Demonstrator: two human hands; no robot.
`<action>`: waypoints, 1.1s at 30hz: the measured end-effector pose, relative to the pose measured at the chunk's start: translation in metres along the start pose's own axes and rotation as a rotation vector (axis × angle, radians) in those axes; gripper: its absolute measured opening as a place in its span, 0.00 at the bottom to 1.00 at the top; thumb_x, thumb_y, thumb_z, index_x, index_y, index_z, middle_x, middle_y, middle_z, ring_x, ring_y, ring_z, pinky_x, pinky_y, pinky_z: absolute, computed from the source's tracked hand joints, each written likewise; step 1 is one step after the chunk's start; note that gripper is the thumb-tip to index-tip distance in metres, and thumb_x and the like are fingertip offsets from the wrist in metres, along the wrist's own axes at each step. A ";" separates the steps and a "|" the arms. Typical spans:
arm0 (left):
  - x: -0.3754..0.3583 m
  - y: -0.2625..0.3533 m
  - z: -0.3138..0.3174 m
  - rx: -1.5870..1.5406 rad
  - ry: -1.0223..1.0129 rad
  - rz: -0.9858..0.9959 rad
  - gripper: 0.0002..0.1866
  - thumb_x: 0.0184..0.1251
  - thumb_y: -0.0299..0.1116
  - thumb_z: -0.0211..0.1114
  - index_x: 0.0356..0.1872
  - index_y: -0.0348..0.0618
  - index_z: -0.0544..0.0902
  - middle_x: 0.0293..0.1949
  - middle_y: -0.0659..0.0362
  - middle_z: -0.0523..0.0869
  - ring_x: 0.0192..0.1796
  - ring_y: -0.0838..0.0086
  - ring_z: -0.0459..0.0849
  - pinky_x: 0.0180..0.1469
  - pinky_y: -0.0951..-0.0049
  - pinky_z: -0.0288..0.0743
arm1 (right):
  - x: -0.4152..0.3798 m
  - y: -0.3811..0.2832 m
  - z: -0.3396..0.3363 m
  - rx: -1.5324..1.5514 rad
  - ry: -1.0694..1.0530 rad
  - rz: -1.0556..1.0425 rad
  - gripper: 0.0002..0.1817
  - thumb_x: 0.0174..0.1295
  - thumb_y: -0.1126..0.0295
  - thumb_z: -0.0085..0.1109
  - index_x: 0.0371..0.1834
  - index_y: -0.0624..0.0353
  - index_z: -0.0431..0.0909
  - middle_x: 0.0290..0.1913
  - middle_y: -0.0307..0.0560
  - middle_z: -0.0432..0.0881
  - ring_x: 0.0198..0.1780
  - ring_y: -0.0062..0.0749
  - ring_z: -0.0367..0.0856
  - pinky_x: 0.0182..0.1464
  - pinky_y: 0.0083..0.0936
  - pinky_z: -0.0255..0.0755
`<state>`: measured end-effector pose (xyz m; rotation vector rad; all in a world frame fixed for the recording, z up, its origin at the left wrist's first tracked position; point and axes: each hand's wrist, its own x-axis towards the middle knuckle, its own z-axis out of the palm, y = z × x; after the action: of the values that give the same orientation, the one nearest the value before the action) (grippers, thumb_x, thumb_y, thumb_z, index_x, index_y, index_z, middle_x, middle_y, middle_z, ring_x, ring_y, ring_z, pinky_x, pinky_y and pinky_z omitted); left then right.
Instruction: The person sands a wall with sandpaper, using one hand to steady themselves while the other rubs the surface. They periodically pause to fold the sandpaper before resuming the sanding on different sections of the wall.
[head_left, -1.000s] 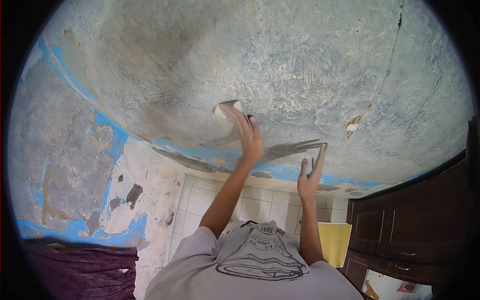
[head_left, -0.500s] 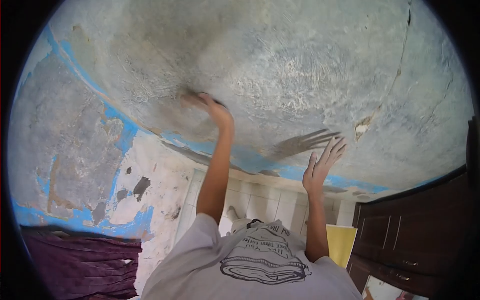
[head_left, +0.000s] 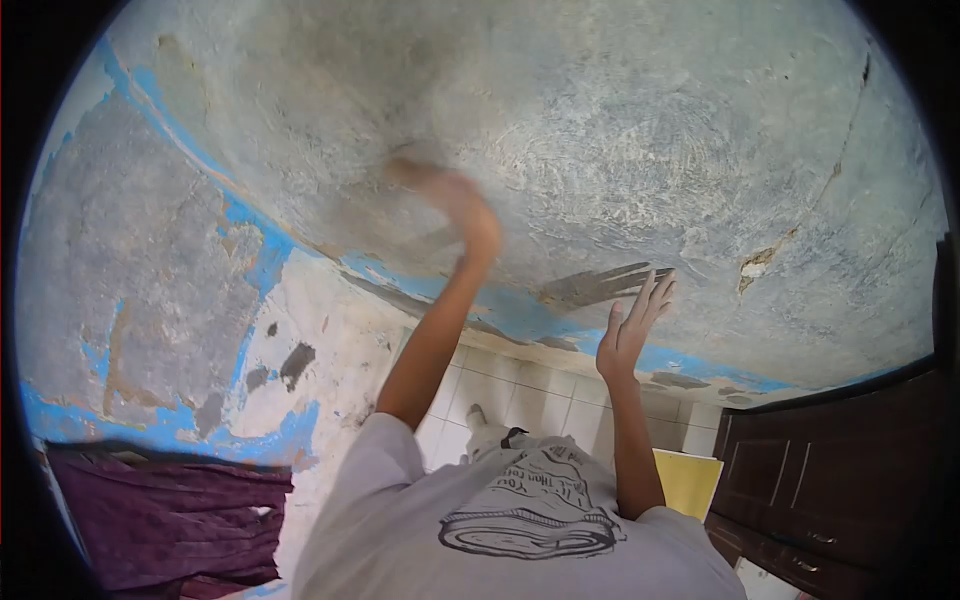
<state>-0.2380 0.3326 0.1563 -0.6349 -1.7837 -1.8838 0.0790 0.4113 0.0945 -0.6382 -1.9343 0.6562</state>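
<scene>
My left hand [head_left: 455, 195] is up against the rough grey wall [head_left: 620, 150], smeared by motion. Its fingers are too blurred to read, and a brownish blur at their tips could be fingers or a held thing. To the right, my right hand [head_left: 632, 325] is open, palm toward the wall, thumb apart and fingers stretched out. Its fingertips are at or very near the surface, beside the hand's own shadow; contact cannot be made out. Pale scraped marks cover the wall between and above the hands.
Blue paint remnants [head_left: 520, 312] edge the wall's lower part. A crack leads to a chipped hole [head_left: 757, 265] at right. A purple curtain [head_left: 170, 515] hangs lower left. Dark cabinets [head_left: 830, 470] and a yellow panel [head_left: 688, 483] stand lower right, above a tiled floor [head_left: 540, 390].
My left hand has shifted slightly right and its wrist is more bent. My right hand stays open, almost in place, a little further left. The view has shifted slightly.
</scene>
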 end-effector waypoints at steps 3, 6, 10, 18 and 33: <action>-0.029 0.051 0.003 0.182 -0.165 0.329 0.47 0.88 0.61 0.37 0.86 0.35 0.30 0.88 0.45 0.24 0.89 0.52 0.22 0.86 0.48 0.19 | 0.003 0.003 0.010 -0.006 0.010 -0.032 0.37 0.87 0.50 0.34 0.90 0.59 0.43 0.91 0.63 0.30 0.89 0.66 0.27 0.84 0.64 0.20; -0.041 0.053 -0.001 0.220 -0.151 0.259 0.46 0.90 0.57 0.40 0.86 0.32 0.31 0.88 0.42 0.28 0.89 0.50 0.24 0.86 0.46 0.21 | -0.004 0.011 0.005 -0.044 -0.006 -0.057 0.37 0.87 0.52 0.34 0.90 0.60 0.42 0.90 0.64 0.30 0.89 0.67 0.27 0.84 0.64 0.21; -0.045 0.016 0.008 -0.053 0.050 -0.097 0.46 0.90 0.57 0.42 0.86 0.34 0.30 0.88 0.45 0.28 0.90 0.57 0.26 0.87 0.55 0.24 | 0.004 0.001 0.014 -0.027 0.016 -0.048 0.36 0.87 0.54 0.35 0.90 0.62 0.43 0.90 0.65 0.31 0.89 0.68 0.28 0.84 0.64 0.21; -0.042 -0.011 -0.012 -0.330 0.023 -0.151 0.48 0.88 0.62 0.42 0.86 0.34 0.33 0.88 0.45 0.28 0.90 0.51 0.32 0.87 0.53 0.26 | -0.001 0.002 0.011 -0.081 0.034 -0.118 0.35 0.87 0.56 0.36 0.89 0.63 0.46 0.90 0.67 0.37 0.89 0.67 0.31 0.84 0.63 0.23; -0.163 0.059 -0.116 -0.666 -0.557 -1.012 0.22 0.84 0.40 0.65 0.66 0.32 0.80 0.57 0.56 0.87 0.59 0.72 0.84 0.64 0.68 0.78 | -0.076 -0.025 0.080 0.883 -0.174 0.636 0.32 0.88 0.49 0.39 0.79 0.65 0.67 0.74 0.50 0.75 0.76 0.35 0.68 0.82 0.39 0.52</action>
<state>-0.0753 0.2173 0.0951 -0.5327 -1.9774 -3.3387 0.0340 0.3276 0.0329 -0.6123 -1.3415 1.8672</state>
